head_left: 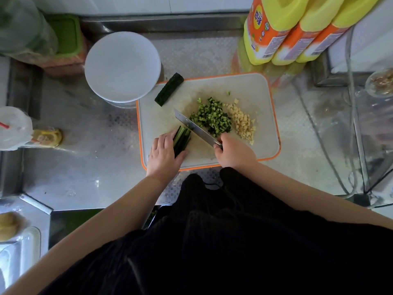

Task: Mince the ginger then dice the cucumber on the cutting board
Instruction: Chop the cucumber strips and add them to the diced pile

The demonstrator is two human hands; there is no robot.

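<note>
A white cutting board (255,90) with an orange rim lies on the steel counter. On it sit a pile of diced cucumber (209,118) and, to its right, a pile of minced ginger (242,122). My left hand (163,152) holds a bundle of cucumber strips (181,138) down on the board, fingers curled over them. My right hand (234,153) grips the handle of a knife (191,124), whose blade rests at the far end of the strips. A cucumber piece (169,89) lies across the board's far left corner.
A white round plate (122,66) stands left of the board's far corner. Yellow and orange bottles (282,33) stand at the back right. A plastic cup with a straw (12,126) and a small jar (47,136) sit at the left. Cables run on the right.
</note>
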